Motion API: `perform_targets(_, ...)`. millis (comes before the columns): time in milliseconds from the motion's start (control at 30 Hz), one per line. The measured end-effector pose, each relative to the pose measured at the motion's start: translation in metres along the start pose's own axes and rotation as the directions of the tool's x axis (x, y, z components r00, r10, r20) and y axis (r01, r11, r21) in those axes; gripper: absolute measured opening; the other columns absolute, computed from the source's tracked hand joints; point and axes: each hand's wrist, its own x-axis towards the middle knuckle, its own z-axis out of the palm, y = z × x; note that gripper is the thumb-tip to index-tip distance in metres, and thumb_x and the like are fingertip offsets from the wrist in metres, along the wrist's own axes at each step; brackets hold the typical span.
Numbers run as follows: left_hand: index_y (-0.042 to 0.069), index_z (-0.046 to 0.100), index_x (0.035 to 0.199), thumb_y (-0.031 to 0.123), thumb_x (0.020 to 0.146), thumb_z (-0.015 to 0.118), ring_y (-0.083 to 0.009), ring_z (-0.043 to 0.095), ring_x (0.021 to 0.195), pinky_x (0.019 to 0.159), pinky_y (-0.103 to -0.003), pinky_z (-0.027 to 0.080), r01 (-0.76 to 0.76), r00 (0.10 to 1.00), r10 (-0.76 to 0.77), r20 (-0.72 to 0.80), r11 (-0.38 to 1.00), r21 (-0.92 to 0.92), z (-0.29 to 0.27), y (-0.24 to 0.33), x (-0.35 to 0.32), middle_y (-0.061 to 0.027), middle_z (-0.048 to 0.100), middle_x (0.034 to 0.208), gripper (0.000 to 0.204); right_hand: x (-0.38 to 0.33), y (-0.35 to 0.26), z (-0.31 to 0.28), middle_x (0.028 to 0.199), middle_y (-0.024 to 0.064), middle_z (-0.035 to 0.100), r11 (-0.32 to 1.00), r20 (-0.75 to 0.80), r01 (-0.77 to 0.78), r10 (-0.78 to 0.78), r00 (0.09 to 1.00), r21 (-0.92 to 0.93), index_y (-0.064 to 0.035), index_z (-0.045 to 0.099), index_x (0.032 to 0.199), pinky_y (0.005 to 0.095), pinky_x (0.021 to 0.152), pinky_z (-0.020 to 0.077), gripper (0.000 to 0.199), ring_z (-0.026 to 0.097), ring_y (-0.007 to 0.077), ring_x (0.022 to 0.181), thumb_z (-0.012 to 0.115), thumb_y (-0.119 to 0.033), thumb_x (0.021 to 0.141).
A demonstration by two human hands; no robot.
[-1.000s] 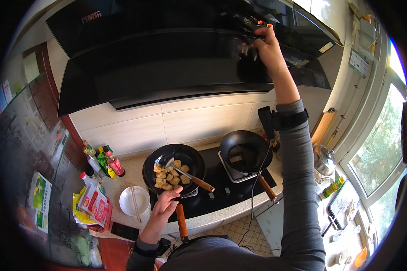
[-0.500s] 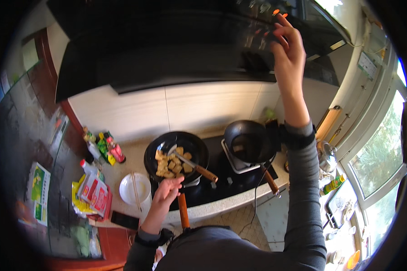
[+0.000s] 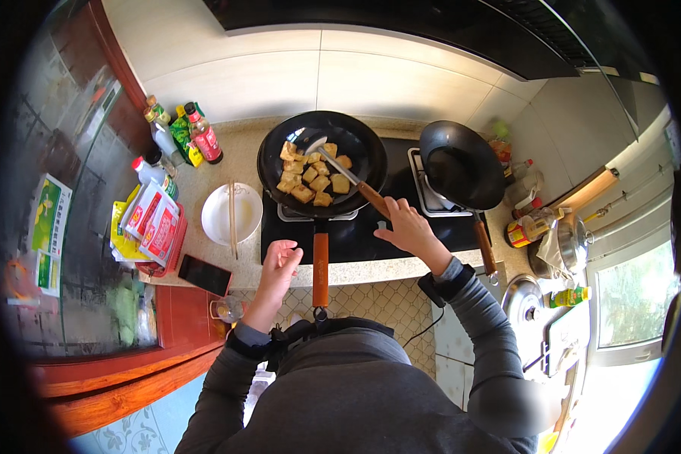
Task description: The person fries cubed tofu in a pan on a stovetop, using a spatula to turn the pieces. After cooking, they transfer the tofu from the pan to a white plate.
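Note:
Browned, cube-like pieces of food, which look like fried tofu, lie in a black wok on the left burner. A turner with a metal blade and wooden handle rests among them, its handle over the wok's near right rim. My right hand is at the end of that handle, fingertips against it, thumb and fingers apart beside a stove knob. Left of the wok's wooden handle, my left hand hovers with loosely bent fingers, holding nothing. A white bowl with chopsticks across it stands to its left.
A second black wok sits on the right burner. A dark phone lies at the counter's edge, near a red basket of packets. Sauce bottles stand at the back left. A pot lid lies at the right.
My right hand has come down from the dark range hood to the turner's handle. My view has tilted lower. My left hand stays near the wok's handle, and the turner still rests in the wok.

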Motion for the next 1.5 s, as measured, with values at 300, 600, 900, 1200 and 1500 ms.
perform_targets(300,0.006,0.040,0.125,0.031,0.089,0.063,-0.0242,0.065,0.082,0.071,-0.040,0.056,0.417,0.885,-0.305,0.351,0.856,-0.307,0.028,-0.033,-0.010,-0.0119,0.057,0.105,0.049,0.036,-0.001,0.037,0.093,0.0143,0.053,0.973,-0.286,0.008,-0.075,0.955,-0.230,-0.0095,0.040,0.131,0.0415,0.059,0.0544,0.045,0.064,0.0326,0.073,0.053,-0.015,0.088)
perform_targets(600,0.009,0.051,0.098,0.020,0.088,0.064,-0.0128,0.050,0.048,0.042,-0.028,0.040,0.530,0.844,-0.371,0.386,0.684,-0.501,0.054,-0.030,-0.002,-0.0015,0.052,0.065,0.020,-0.001,0.030,-0.057,0.071,0.0136,0.061,0.800,0.014,-0.195,0.228,0.974,0.568,-0.0006,0.051,0.126,0.0340,0.046,0.0462,0.038,0.058,0.0230,0.048,0.051,-0.016,0.091)
perform_targets(900,0.009,0.050,0.099,0.016,0.088,0.063,-0.0134,0.051,0.048,0.043,-0.029,0.042,0.519,0.853,-0.369,0.370,0.684,-0.513,0.056,-0.034,-0.002,-0.0028,0.053,0.068,0.018,0.006,0.024,-0.113,0.057,0.0007,0.045,0.724,0.270,-0.351,0.231,0.935,0.594,-0.0002,0.054,0.124,0.0242,0.032,0.0429,0.035,0.044,0.0083,0.041,0.043,-0.015,0.094)
perform_targets(1200,0.009,0.050,0.101,0.017,0.089,0.063,-0.0125,0.050,0.050,0.043,-0.028,0.041,0.523,0.849,-0.365,0.382,0.684,-0.509,0.055,-0.031,-0.003,-0.0018,0.053,0.068,0.019,0.004,0.046,-0.106,0.058,0.0011,0.046,0.479,0.440,-0.448,0.136,0.888,0.755,0.0016,0.055,0.122,0.0212,0.032,0.0422,0.034,0.041,0.0080,0.037,0.044,-0.016,0.095)
perform_targets(1500,0.009,0.051,0.100,0.017,0.089,0.062,-0.0126,0.050,0.050,0.043,-0.028,0.041,0.521,0.849,-0.362,0.384,0.695,-0.496,0.052,-0.029,-0.003,-0.0018,0.053,0.069,0.018,-0.015,0.055,-0.079,0.065,0.0024,0.048,0.062,0.533,-0.541,0.105,0.839,0.839,-0.0007,0.049,0.129,0.0201,0.034,0.0392,0.038,0.036,0.0056,0.040,0.043,-0.017,0.095)
